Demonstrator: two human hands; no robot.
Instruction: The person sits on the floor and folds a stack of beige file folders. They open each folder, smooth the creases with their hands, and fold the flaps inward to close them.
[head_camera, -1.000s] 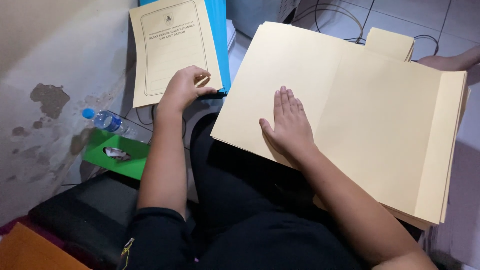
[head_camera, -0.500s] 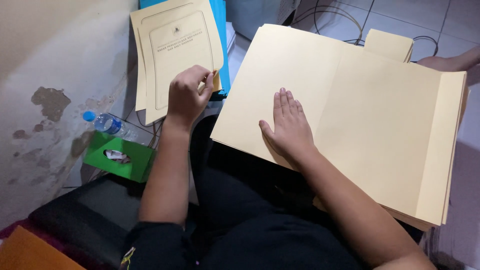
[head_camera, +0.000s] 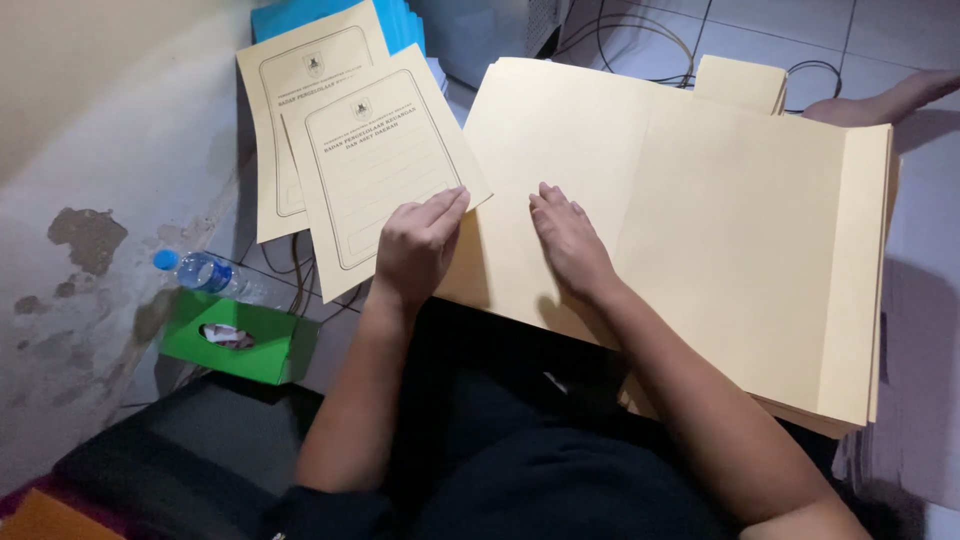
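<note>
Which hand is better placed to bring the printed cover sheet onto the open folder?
Left, probably. The left hand already pinches the lower edge of the printed cover sheet, right beside the open folder. The right hand lies flat on the folder, pressing it down, with nothing in its grip.

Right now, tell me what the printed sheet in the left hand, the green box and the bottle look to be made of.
Printed sheet: thin matte manila card, it seems; it stays flat while held.
Green box: probably matte cardboard, with crisp folded edges.
Bottle: clear glossy plastic, likely, with a blue cap.
</note>
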